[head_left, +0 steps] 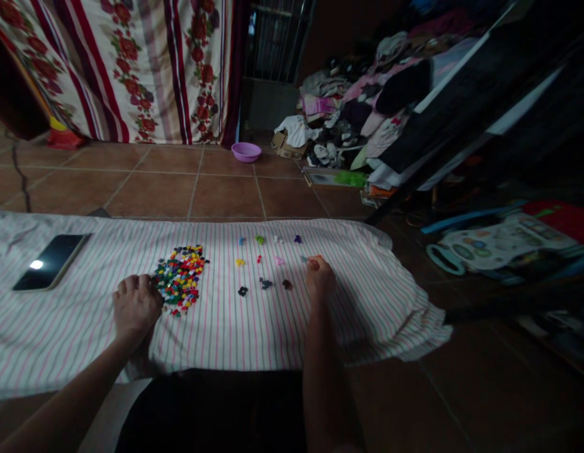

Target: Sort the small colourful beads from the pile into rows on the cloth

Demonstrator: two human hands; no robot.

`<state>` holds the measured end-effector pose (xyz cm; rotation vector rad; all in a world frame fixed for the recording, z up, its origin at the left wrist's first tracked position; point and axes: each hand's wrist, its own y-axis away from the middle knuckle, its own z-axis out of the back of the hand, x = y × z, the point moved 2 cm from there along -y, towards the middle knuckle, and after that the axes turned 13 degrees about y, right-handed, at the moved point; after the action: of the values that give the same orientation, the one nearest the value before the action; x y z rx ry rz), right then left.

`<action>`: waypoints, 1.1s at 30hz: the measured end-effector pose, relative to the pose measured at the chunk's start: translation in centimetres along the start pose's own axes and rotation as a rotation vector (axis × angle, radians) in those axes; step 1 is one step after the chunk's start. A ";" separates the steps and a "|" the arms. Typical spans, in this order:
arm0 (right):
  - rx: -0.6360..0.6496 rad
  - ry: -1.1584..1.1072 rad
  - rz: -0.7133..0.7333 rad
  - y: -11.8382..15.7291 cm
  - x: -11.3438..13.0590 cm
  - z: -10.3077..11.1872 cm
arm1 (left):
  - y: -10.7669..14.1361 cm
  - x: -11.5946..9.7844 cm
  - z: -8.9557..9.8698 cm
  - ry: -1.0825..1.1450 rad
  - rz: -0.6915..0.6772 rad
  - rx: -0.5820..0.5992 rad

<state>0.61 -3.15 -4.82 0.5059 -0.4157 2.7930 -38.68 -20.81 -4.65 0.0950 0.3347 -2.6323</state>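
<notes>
My left hand [137, 305] rests palm down on the striped cloth, its fingers spread at the left edge of a heap of small multicoloured beads [181, 280]. Over to the right, my right hand [320, 277] has thumb and fingertips pinched together beside a little light grey-blue cluster [304, 258]. An orange speck shows at those fingertips; what they hold is too small to make out. Small single-colour groups lie in rows between the hands: yellow [240, 262], red [258, 258], pink [279, 260], lime green [260, 240], black [243, 291], dark grey [265, 284] and brown [287, 284].
A phone [51, 261] lies on the striped cloth [216, 343] at the left. Beyond, on the tiled floor, stands a purple basin [246, 151] near a floral curtain [131, 69]. Clothes [358, 107] are piled at the back right, and a pale plastic toy-like item [504, 242] sits right.
</notes>
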 end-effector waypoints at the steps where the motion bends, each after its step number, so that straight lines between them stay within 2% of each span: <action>1: 0.007 0.002 0.005 0.0 0.1 0.0 | 0.0 0.0 0.0 -0.002 0.000 -0.002; 9: 0.060 0.038 0.019 0.3 0.8 0.1 | 0.1 0.0 0.0 -0.017 0.004 -0.012; 23: 0.031 0.114 0.026 0.2 0.6 -0.1 | 0.0 0.5 -0.5 -0.010 -0.014 -0.048; 28: -0.034 0.098 0.053 0.2 0.5 -0.1 | -0.2 0.7 -0.9 0.010 -0.044 -0.071; 33: -0.214 -0.002 0.110 -0.2 0.6 -0.1 | -0.3 1.0 -1.2 0.083 -0.085 -0.094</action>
<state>0.07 -2.85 -4.60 0.4497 -0.7542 2.8064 -39.69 -20.75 -5.92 0.1622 0.4999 -2.6962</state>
